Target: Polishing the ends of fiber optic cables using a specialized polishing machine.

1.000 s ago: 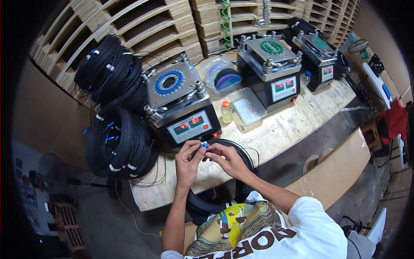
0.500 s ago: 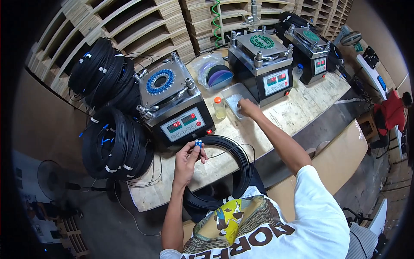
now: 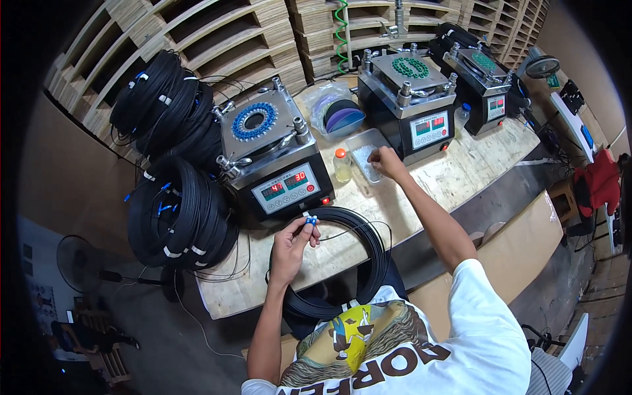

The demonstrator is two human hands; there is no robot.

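Connectors [image 3: 310,220], small and blue with white tips, sit pinched between the thumb and fingertips of the left hand [image 3: 289,245], held just above the worktop's front edge and just in front of the nearest machine [image 3: 273,158]. They end a thin black cable whose coil [image 3: 355,263] lies half on the worktop [image 3: 454,178], half hanging over the front edge against the person's lap.

The right hand [image 3: 387,162] is stretched out to the middle of the worktop, fingers curled down at the rim of a clear plastic tray [image 3: 365,148]; whether it grips anything cannot be told.

Just left of the tray stands a small bottle [image 3: 342,165] with an orange cap and yellowish liquid. Behind the tray, a clear bag [image 3: 337,108] holds dark and purple discs.

The nearest machine is a black box with a red digit display on its sloped front and a ring of blue connectors on its metal top plate. A second machine [image 3: 411,99], with a green ring on top, stands right of the tray, and a third [image 3: 484,79] sits near the worktop's back right corner.

Off the left edge, big black cable coils [image 3: 174,204] bound with white ties are stacked, more [image 3: 158,99] behind them. Plywood reels [image 3: 217,33] lean along the back.
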